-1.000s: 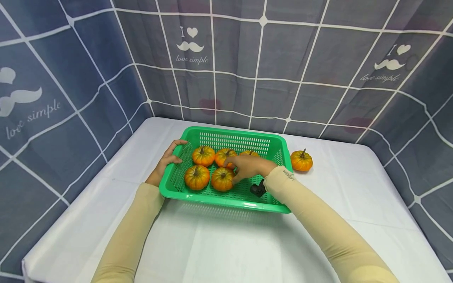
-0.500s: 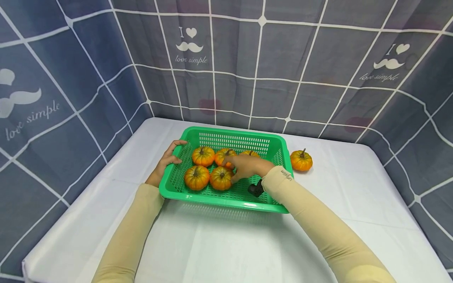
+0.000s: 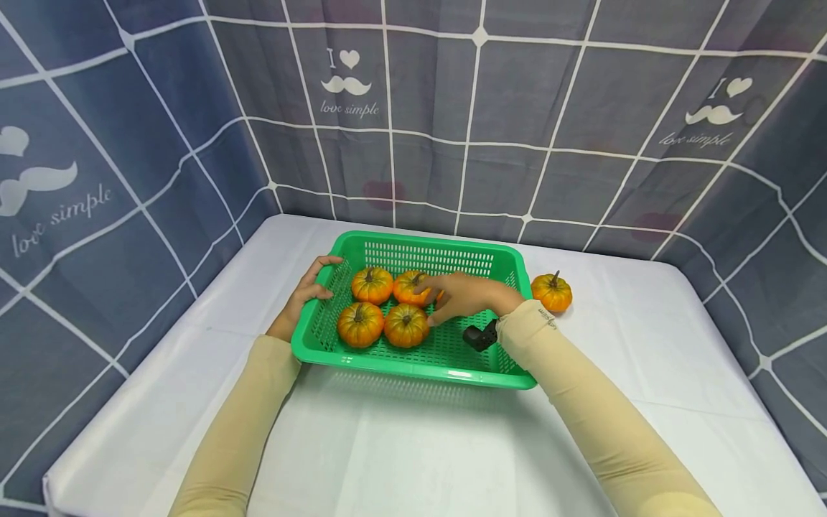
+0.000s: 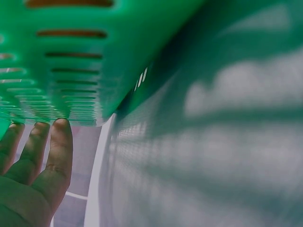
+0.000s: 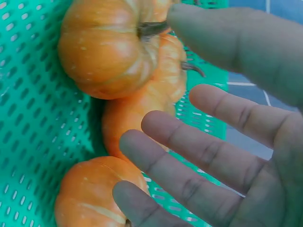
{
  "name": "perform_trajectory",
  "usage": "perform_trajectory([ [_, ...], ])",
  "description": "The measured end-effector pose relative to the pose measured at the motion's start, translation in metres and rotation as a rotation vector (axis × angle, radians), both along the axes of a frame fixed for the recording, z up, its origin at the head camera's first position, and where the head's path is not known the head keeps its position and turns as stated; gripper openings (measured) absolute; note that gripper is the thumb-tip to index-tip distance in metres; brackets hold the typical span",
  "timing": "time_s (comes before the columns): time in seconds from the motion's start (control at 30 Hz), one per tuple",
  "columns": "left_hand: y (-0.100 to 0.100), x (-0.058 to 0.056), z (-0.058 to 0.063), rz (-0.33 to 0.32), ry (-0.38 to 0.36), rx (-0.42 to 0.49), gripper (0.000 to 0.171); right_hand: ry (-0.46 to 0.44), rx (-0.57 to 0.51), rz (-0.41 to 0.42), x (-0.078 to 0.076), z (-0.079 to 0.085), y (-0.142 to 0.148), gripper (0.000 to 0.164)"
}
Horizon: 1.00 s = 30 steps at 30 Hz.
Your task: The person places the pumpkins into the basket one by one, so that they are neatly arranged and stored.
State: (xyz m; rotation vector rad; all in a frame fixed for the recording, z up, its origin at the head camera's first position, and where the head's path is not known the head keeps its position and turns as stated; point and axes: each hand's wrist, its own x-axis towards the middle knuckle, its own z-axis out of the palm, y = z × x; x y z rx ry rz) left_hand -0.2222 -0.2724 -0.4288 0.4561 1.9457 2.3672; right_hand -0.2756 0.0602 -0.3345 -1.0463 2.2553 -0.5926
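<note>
A green plastic basket [image 3: 413, 368] holds several small orange pumpkins with brown stems. My left hand [image 3: 301, 296] grips its left rim; in the left wrist view, fingers [image 4: 59, 151] lie against the outer wall. Over the middle of the basket is my right hand [image 3: 474, 296], fingers spread and slightly bent, holding nothing. Nearest to it are a front pumpkin [image 3: 406, 326] and a back pumpkin [image 3: 410, 289], which its fingertips overlap. In the right wrist view, a large pumpkin [image 5: 106, 49] is near the thumb, another pumpkin [image 5: 99, 189] near the little finger. The back-right pumpkin is hidden behind the hand.
Two more pumpkins, a back-left pumpkin [image 3: 372, 286] and a front-left pumpkin [image 3: 360, 324], sit in the basket. Outside it, on the white tablecloth [image 3: 413, 445], a pumpkin [image 3: 553, 293] stands at the right. A small black device [image 3: 480, 335] is at my right wrist. Grey-blue checked curtains [image 3: 426, 172] enclose the table.
My right hand has moved to the right and slightly away from the front pumpkin, now covering the back-right pumpkin. The left hand and the basket have stayed in place.
</note>
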Motion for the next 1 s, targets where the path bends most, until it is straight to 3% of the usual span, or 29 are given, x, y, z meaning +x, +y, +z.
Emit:
perform_trajectory([
  [0.33, 0.001, 0.001, 0.0, 0.001, -0.015, 0.003, 0.063, 0.044, -0.149, 0.019, -0.002, 0.005, 0.018, 0.061],
  [0.73, 0.0, 0.0, -0.001, -0.005, -0.013, 0.004, 0.064, 0.04, -0.294, -0.064, 0.004, 0.012, 0.036, 0.05],
  [1.0, -0.001, -0.002, -0.003, -0.013, 0.003, 0.022, 0.064, 0.14, -0.335, -0.085, 0.009, 0.016, 0.05, 0.046],
])
